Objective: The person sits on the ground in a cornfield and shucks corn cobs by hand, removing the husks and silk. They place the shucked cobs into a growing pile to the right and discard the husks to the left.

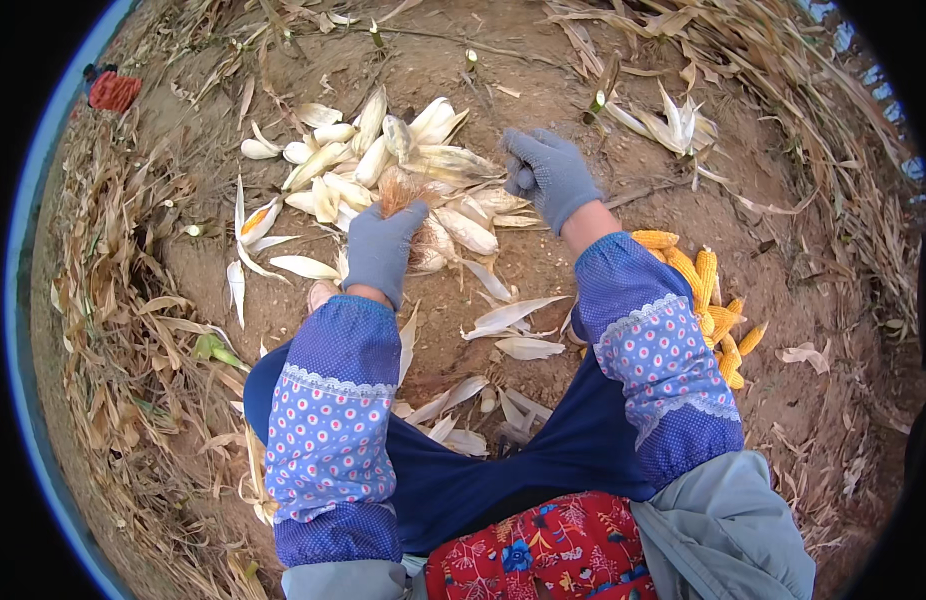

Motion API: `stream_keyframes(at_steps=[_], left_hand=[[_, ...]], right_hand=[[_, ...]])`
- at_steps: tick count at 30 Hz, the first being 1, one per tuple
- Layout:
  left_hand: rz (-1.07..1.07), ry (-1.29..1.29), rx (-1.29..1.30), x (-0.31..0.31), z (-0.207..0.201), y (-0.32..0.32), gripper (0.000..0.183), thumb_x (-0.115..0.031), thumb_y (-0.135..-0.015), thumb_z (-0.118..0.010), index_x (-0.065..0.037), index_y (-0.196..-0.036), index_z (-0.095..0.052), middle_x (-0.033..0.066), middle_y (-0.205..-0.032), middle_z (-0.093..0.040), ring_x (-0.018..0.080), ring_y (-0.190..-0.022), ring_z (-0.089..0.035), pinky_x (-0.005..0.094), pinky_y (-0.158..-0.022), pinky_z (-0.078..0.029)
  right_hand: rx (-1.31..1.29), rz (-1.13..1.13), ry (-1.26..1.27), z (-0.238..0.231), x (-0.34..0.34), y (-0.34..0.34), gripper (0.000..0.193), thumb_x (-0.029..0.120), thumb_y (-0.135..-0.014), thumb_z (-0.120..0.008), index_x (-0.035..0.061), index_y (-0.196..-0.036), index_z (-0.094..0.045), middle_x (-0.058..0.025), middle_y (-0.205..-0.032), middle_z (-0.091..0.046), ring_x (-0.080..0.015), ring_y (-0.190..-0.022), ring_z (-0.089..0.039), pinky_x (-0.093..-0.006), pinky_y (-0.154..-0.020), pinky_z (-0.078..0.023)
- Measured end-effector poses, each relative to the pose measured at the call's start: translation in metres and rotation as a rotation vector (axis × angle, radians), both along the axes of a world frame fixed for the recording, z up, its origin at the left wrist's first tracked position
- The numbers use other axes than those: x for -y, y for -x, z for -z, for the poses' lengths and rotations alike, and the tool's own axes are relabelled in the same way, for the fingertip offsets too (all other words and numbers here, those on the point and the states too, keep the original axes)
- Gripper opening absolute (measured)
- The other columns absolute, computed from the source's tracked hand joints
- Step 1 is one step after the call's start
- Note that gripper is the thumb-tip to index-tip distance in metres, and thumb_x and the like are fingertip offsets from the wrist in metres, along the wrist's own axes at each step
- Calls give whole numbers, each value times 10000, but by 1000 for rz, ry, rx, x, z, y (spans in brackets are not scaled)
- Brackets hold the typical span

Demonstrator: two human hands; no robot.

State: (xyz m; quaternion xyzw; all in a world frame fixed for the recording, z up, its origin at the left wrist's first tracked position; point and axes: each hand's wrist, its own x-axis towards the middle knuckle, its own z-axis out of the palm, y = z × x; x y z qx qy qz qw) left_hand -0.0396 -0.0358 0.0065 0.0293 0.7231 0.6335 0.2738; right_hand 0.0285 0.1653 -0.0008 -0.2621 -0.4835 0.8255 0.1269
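Brown silk, tangled and wispy, being gripped right over the near part of the corn pile, its ears wrapped in pale husks, tumbled at all angles, bare yellow cobs heaped well to the pile's right, all kernels exposed

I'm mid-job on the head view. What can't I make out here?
- Left hand, head view: the fingers' grip, hidden by the back of the hand.
- Right hand, head view: the palm and anything in it, hidden by the curled fingers.
- Yellow cobs, head view: some partly hidden behind the right sleeve.
- Red shape, head view, upper left: too small to identify.
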Motion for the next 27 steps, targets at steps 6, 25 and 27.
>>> stream_keyframes(at_steps=[6,25,27], left_hand=[[77,-114,50,-7,-2,-4,307,-162,-771,-672,34,-1001,-620,30,-779,-618,75,-625,-539,217,-548,-429],[235,13,-116,-12,-2,-12,264,-163,-758,-666,23,-943,-642,37,-724,-615,81,-584,-530,229,-529,-431],[102,3,-73,-7,-5,-8,271,-159,-764,-655,31,-956,-632,47,-742,-622,89,-593,-543,230,-536,-439]], right_hand=[[93,-303,-115,-3,34,3,226,227,-804,-665,23,-867,-590,-15,-669,-544,-67,-496,-475,-210,-483,-435],[173,172,-156,19,18,8,157,191,-811,-640,50,-799,-570,-6,-664,-517,-88,-520,-459,-251,-499,-437],[96,185,-11,16,9,5,160,193,-821,-631,57,-812,-547,-7,-666,-507,-88,-506,-445,-266,-507,-452]])
